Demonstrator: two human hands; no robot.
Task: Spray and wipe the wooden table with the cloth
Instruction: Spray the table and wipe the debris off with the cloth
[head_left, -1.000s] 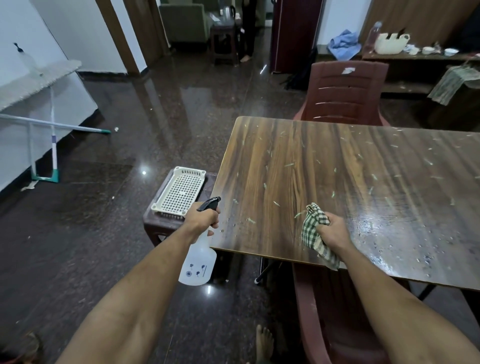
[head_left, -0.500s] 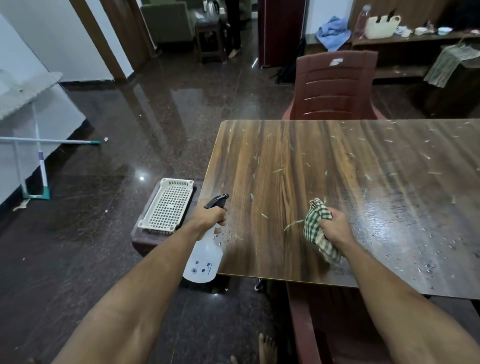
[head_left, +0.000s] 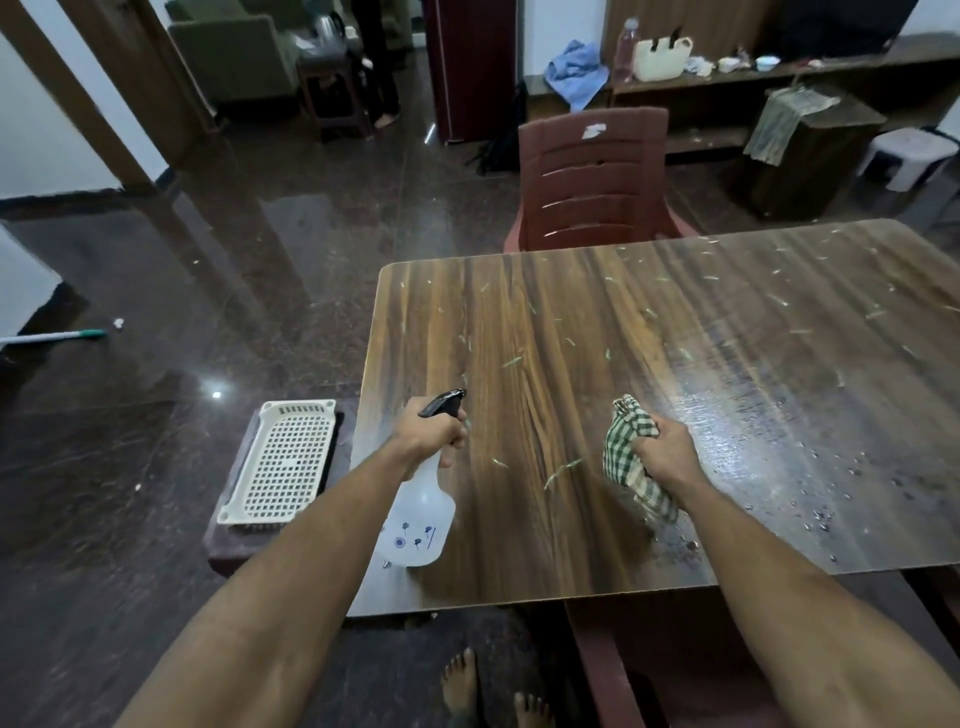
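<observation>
white basket on dark stool left of counter, stool mostly hidden under it. left hand fingers curled round neck of spray bottle, black nozzle over counter's near-left part; trigger finger hidden. right hand grips bunched checked cloth, lower end on counter. wet sheen, dark specks to right; counter's right edge cut off. chair at far side.

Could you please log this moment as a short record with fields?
left hand: grips spray bottle over the table's near left part
right hand: holds checked cloth bunched on the wooden table
table surface: pale green scraps scattered; wet sheen and dark specks to the right
beside table: white perforated tray on a low stool
</observation>
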